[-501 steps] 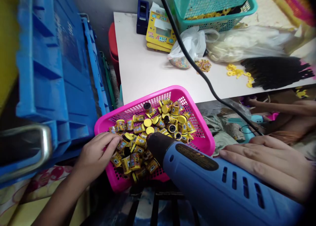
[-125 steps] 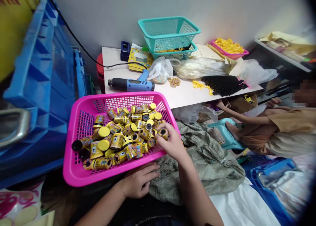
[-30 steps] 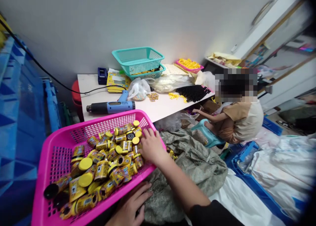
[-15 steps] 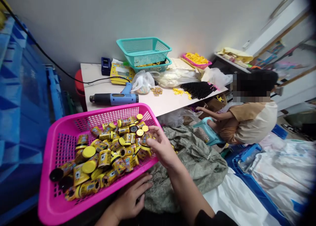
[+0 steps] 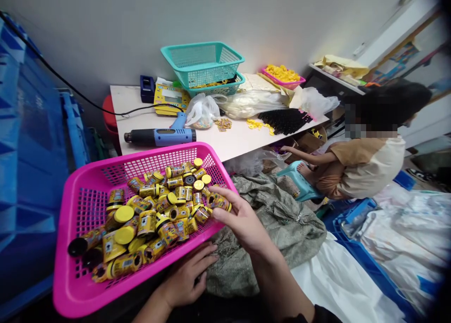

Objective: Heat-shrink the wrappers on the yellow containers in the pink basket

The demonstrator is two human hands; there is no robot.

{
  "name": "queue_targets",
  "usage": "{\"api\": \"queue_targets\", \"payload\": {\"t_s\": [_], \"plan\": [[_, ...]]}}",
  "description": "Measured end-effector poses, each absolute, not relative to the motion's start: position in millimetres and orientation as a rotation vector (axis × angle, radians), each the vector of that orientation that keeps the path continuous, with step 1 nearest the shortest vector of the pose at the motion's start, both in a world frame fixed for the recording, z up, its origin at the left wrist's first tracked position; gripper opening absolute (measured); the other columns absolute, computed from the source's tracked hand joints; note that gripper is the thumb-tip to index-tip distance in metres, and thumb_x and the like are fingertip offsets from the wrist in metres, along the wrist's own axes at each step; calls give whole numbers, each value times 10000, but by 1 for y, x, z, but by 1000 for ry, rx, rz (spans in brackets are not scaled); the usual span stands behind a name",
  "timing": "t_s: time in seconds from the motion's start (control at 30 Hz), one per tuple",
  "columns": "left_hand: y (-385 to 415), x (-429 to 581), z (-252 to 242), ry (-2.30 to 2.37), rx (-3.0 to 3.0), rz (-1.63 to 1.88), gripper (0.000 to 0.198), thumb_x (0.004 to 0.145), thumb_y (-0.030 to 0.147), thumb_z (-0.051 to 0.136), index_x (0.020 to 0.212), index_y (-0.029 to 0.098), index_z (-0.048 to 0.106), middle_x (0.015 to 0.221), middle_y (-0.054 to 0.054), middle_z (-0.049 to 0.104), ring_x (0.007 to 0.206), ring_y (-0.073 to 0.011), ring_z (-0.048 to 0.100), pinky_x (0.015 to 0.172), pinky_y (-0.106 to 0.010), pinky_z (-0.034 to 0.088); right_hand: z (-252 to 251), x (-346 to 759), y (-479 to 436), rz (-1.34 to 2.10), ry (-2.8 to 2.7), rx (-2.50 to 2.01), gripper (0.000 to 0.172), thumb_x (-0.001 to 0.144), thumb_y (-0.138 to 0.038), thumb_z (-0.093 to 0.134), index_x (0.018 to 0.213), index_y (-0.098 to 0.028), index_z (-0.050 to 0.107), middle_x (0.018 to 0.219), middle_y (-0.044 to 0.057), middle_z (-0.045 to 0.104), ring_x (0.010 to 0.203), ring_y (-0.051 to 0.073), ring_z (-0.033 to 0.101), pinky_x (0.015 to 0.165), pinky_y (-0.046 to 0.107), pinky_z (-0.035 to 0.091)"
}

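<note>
Small jar [image 5: 219,201] now lifted from the pink basket [image 5: 75,285], pinched in right hand [image 5: 243,222] fingers, frame centre. Left hand [image 5: 186,278] rests half-open on grey cloth [image 5: 282,219], holding nothing.

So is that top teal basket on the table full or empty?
It looks empty: through the mesh of the top teal basket only the wall shows. The basket beneath it holds yellow pieces.

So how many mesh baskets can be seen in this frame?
4: a large pink basket by the hands, two stacked teal baskets on the table, and a small pink basket behind; others may be hidden.
</note>
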State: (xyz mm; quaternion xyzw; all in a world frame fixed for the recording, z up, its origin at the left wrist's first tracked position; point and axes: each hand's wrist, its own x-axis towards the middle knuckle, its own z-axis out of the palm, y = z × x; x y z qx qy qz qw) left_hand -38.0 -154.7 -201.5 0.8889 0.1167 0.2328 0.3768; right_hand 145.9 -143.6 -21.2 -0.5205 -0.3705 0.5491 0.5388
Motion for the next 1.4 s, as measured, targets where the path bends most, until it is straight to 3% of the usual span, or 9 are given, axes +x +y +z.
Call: {"api": "queue_targets", "payload": {"t_s": [0.07,0.23,0.6,0.8,0.9,1.0,1.17,1.3,1.4], "plan": [[-155,-38,-203,308,2274,575,594,786,20,421,1344,207,503,1441,-96,522,1356,-211,459,1090,-373,423,-22,145,-146,1074,-1063,-1407,486,771,-333,751,1223,-260,590,1267,3,543,1140,118,530,994,231,428],[-156,-39,-204,322,2258,542,616,774,16,429,1352,217,506,1450,-92,515,1361,-224,452,1095,-392,412,-28,145,-149,741,-1192,-1509,334,745,-325,763,1005,-194,599,993,6,591,901,107,564,784,217,440],[-156,-39,-200,297,2185,514,626,766,0,446,1354,208,491,1457,-109,504,1365,-225,445,1109,-371,397,-22,170,-156,332,-1467,-1419,262,938,-240,579,1195,-289,571,1115,13,584,1026,111,552,917,251,437],[-156,-37,-197,281,2144,553,590,767,-6,431,1325,171,503,1437,-143,513,1355,-222,459,1108,-347,400,-43,242,-172,61,-1308,-1986,364,963,-463,439,1125,-198,630,1060,85,616,1002,224,562,916,424,432],[-156,-37,-197,269,2147,550,581,772,-2,431,1322,170,501,1434,-148,514,1364,-225,446,1104,-348,403,-51,243,-159,-6,-1521,-2117,478,967,-504,360,1149,-173,654,1147,120,598,1124,267,508,1013,500,357],[-156,-37,-197,276,2142,502,583,772,0,439,1323,180,505,1444,-140,507,1367,-231,441,1110,-364,396,-55,211,-129,-111,-1635,-2089,370,925,-493,499,1111,-228,679,1368,97,462,1298,290,368,1097,535,245],[-156,-38,-195,300,2129,465,589,774,6,438,1337,168,498,1457,-146,489,1349,-223,466,1109,-367,403,-59,169,-85,92,-1914,-2389,443,652,-391,827,975,-124,683,1548,170,156,1436,378,97,1134,607,-7],[-156,-38,-198,288,2129,503,589,770,10,446,1336,163,498,1451,-148,494,1369,-231,439,1114,-376,400,-58,172,-90,33,-1859,-2186,82,768,-252,705,833,-201,705,1533,29,253,1432,296,148,1145,567,83],[-157,-38,-200,283,2114,512,607,769,7,456,1349,184,489,1461,-132,488,1375,-233,430,1124,-379,387,-58,179,-102,-5,-1783,-2141,144,795,-290,700,929,-239,712,1540,14,235,1420,300,164,1129,542,162]]}}
